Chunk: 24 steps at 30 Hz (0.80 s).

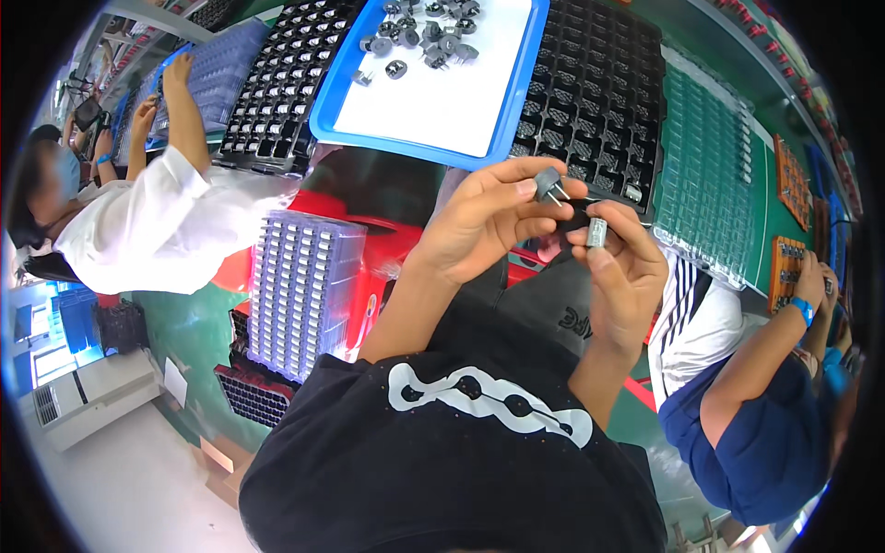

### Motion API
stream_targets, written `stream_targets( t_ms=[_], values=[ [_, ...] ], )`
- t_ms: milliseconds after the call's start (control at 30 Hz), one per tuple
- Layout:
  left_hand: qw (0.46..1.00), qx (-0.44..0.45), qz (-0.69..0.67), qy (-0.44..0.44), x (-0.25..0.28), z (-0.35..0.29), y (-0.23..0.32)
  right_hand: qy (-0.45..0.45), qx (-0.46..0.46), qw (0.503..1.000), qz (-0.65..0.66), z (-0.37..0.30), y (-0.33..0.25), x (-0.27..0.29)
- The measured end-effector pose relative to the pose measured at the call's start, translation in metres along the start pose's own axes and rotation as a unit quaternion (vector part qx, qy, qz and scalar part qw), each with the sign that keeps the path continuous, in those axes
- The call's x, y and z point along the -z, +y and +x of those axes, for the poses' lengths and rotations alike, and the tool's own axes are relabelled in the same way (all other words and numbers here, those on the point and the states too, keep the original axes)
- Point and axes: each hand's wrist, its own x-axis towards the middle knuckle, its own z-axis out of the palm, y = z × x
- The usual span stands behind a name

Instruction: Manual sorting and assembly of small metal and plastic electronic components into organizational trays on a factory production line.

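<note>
Between the thumb and fingers of my left hand point(481, 217) is a dark grey round plug part point(548, 182) with metal pins pointing down to the right. My right hand point(629, 261) pinches a small silver-grey cylinder point(597, 232) with dark markings, held upright. The two parts are close together but apart, in front of the table edge. Beyond my hands, a blue tray point(324, 129) with a white lining holds several loose grey plug parts point(433, 37) at its far end.
A black pocketed tray point(590, 92) lies right of the blue tray; another black tray point(286, 78) at left holds pale cylinders. Clear trays of silver cylinders point(300, 286) stack at my left. Clear trays point(705, 175) lie at right. Co-workers sit on both sides, the right one at an orange tray point(786, 267).
</note>
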Motion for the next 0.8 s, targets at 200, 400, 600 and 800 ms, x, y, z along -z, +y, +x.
stream_targets(
  t_ms=[200,400,600,800],
  values=[
    [0.996,0.050,-0.071,-0.024,-0.005,-0.012,-0.014,0.062,0.090,0.987,-0.119,-0.013,0.002,-0.005],
    [0.998,0.036,-0.005,-0.042,-0.012,-0.023,-0.018,0.074,0.143,0.948,-0.275,-0.018,0.001,-0.011],
    [0.997,0.021,0.030,-0.069,-0.015,-0.026,-0.021,0.045,0.182,0.909,-0.372,-0.021,-0.003,-0.012],
    [0.996,0.016,0.052,-0.076,-0.017,-0.028,-0.020,0.031,0.199,0.895,-0.398,-0.022,-0.007,-0.010]
  ],
)
